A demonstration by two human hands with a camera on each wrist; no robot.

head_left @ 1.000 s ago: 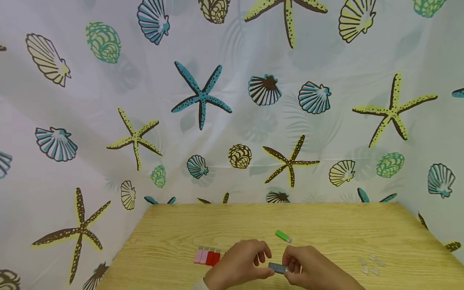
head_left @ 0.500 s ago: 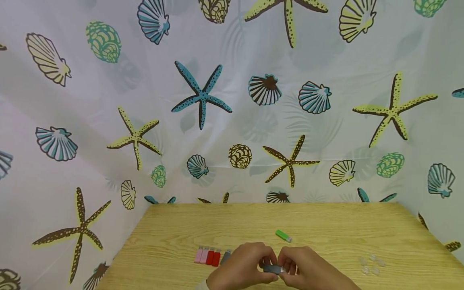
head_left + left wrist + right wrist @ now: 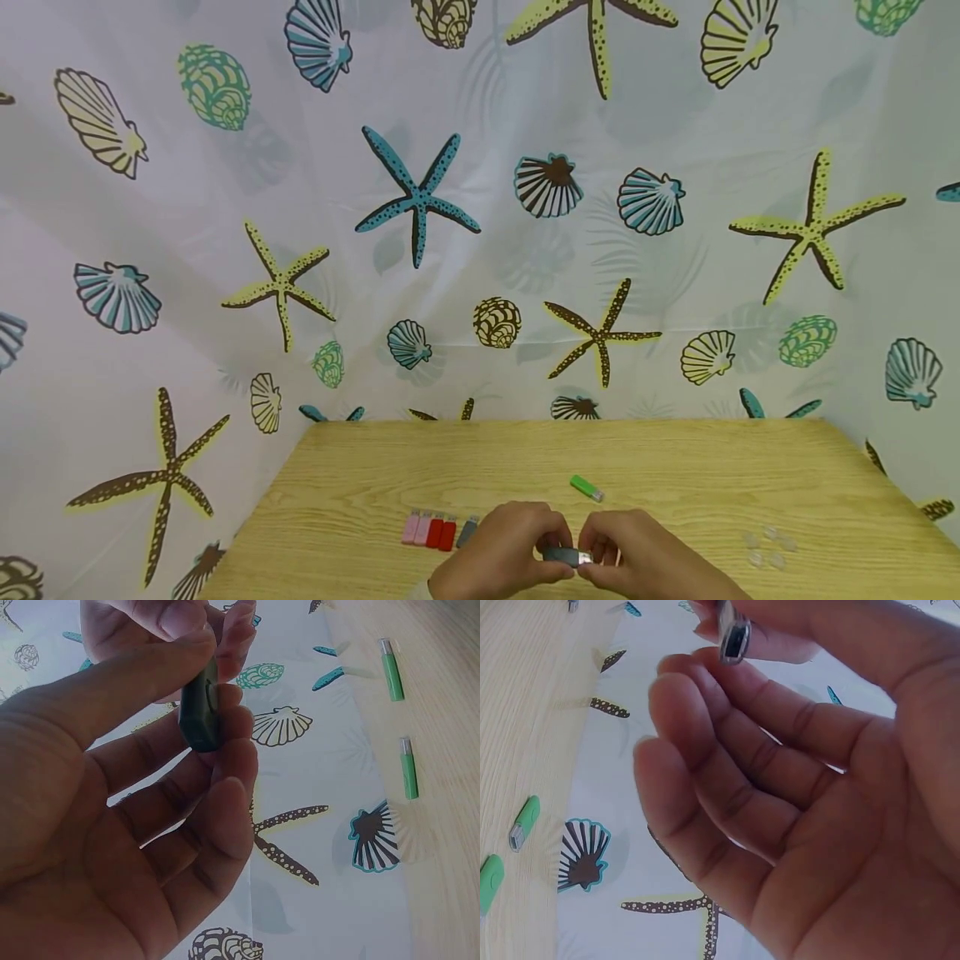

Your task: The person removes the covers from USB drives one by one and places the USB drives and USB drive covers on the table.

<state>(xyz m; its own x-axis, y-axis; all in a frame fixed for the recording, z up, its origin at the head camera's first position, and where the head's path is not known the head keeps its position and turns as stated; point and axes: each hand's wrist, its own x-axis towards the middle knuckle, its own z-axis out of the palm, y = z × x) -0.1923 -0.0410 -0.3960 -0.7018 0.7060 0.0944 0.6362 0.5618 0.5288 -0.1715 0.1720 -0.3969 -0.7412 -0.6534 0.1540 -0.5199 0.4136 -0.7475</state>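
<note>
On the bench (image 3: 360,500), far left, a row of small sticks lies side by side: two pink (image 3: 416,528), two red (image 3: 441,533), then a grey one (image 3: 468,531) just beside the left hand (image 3: 498,557). That hand pinches one end of a dark grey stick (image 3: 566,556) between thumb and fingertips, its other fingers loosely curled; the left wrist view shows the stick (image 3: 199,709) upright between thumb and forefinger. The right hand (image 3: 645,560) meets it from the other side, pinching the stick's metal end (the right wrist view looks straight at that end (image 3: 733,639)). So the stick sits above the bench's near edge, between both hands, fingertips almost touching. Behind the hands, a green stick (image 3: 586,488) lies alone. Far right, a few clear caps (image 3: 767,548) sit in a loose cluster, well apart from the hands
</note>
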